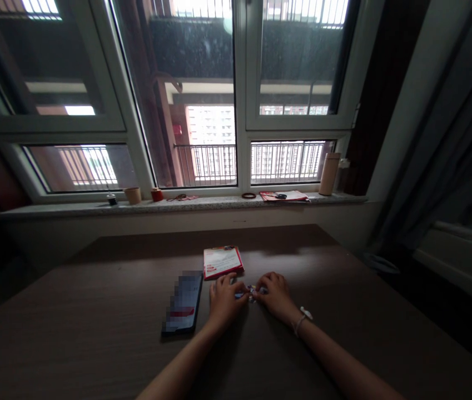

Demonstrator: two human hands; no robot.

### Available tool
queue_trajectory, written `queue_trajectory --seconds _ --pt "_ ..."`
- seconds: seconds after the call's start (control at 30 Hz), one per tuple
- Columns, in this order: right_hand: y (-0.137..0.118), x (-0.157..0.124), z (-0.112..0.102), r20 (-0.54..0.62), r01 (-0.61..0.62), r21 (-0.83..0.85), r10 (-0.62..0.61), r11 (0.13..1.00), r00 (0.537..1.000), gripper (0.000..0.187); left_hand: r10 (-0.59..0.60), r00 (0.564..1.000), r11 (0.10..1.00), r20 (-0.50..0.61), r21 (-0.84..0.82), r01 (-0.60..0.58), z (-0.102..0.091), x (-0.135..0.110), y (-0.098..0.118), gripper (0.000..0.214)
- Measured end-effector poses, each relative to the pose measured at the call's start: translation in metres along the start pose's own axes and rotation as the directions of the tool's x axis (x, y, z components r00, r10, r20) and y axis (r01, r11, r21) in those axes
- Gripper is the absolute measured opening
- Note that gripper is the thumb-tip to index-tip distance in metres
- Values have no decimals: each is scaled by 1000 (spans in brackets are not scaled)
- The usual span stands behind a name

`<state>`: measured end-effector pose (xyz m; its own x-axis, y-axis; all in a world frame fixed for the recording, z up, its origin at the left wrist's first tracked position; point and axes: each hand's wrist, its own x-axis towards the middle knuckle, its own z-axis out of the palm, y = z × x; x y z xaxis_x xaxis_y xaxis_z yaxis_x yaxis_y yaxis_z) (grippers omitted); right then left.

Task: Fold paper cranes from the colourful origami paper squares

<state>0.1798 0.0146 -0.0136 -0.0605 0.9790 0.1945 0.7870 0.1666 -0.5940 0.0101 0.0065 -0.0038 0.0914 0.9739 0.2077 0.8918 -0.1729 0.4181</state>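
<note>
- Far left on the sill: small dark bottle, contents too dim to tell.
- Next, cup, upright; inside can't be seen.
- Right of it, red pot; no view into it.
- Below, on the table: phone, lying flat, screen pixelated.
- Just right of phone, farther back: red-edged pack, flat, printed side up. Can't tell if it's a box or booklet, or whether anything is in it.
- Left hand: low over table, near the pack's front edge; thumb and finger together, apparently pinched on the small piece's left side.
- Small piece: multicoloured, between the two hands, at or just above the tabletop. Judging by the two-handed pinch, work on it is under way and it isn't set aside; how much is done or left can't be told, fingers cover most of it.
- Right hand: thumb and finger together, apparently clamped on the piece's right side; bracelet at wrist.
- Behind on sill: papers with scissors on top.
- Far right: flask, upright, capped, contents hidden.
</note>
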Motion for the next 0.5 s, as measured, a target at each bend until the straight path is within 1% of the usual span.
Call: queue_trajectory --seconds 0.33,0.5 --pt "1 2 -2 47 -6 17 5 1000 999 14 -8 998 1000 57 -13 9 -6 -3 2 17" --pt "5 3 0 56 -6 22 4 1000 998 16 -12 996 1000 89 3 12 -6 -2 -1 20"
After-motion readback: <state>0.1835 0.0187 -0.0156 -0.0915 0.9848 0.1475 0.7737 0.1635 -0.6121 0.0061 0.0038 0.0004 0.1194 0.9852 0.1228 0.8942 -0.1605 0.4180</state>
